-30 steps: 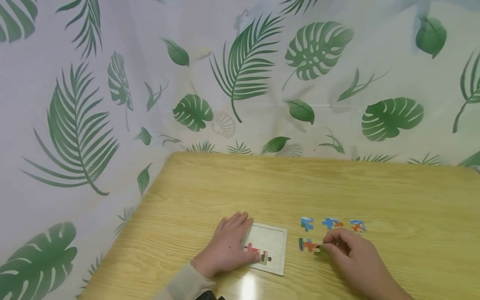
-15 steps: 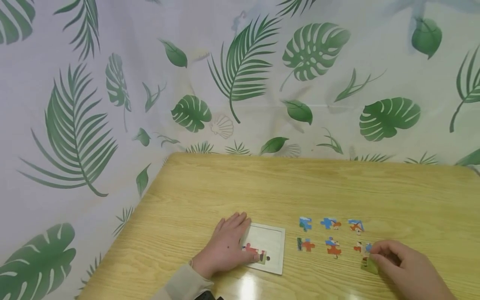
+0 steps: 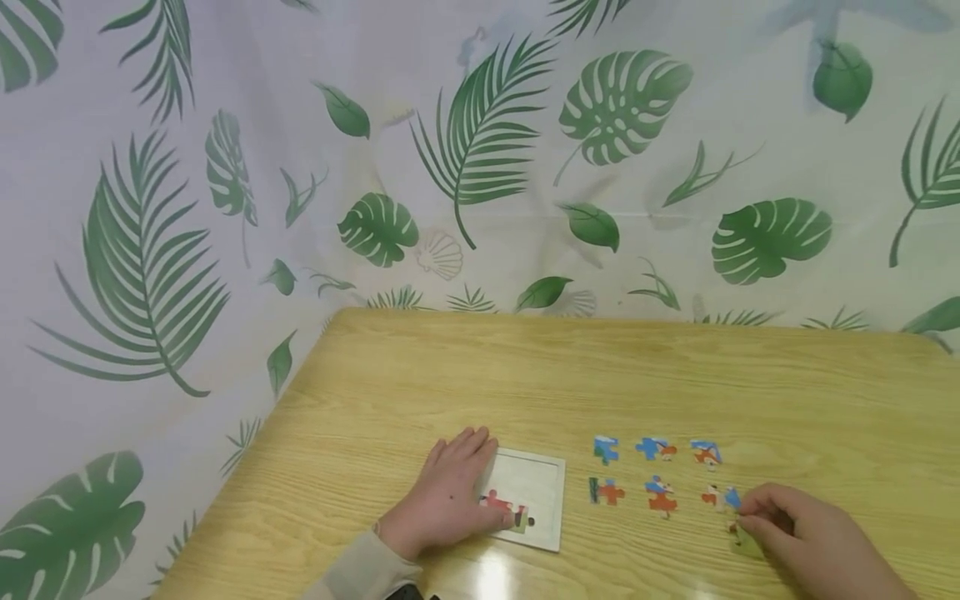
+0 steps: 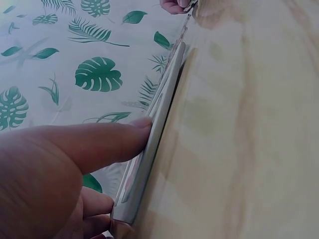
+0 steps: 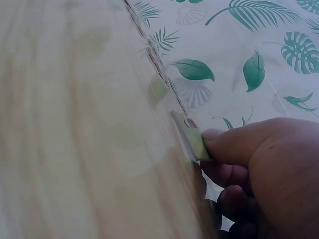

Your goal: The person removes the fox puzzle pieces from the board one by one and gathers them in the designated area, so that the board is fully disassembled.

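Observation:
A shallow white puzzle frame (image 3: 551, 500) lies on the table with red and green jigsaw pieces along its lower part. My left hand (image 3: 448, 504) lies over its left side, fingers extended and thumb (image 4: 122, 139) pressing down across the near rim. To the right, my right hand (image 3: 798, 529) pinches a green jigsaw piece (image 5: 193, 142) between thumb and fingers, tilted close over the table. Just left of those fingertips is a red-and-blue piece (image 3: 712, 496), partly overlapped in this view. The left hand hides the frame's left edge.
Between the frame and my right hand, several loose jigsaw pieces lie in two rows, among them a blue one (image 3: 606, 449), a fox-patterned one (image 3: 706, 452) and a red one (image 3: 662, 497). Behind the wooden table (image 3: 465, 367) hangs a white leaf-print cloth (image 3: 525, 242).
My right hand has moved right from beside the lower-row pieces to the row's right end, uncovering pieces there, and has stayed there over the last half second. My left hand keeps its place.

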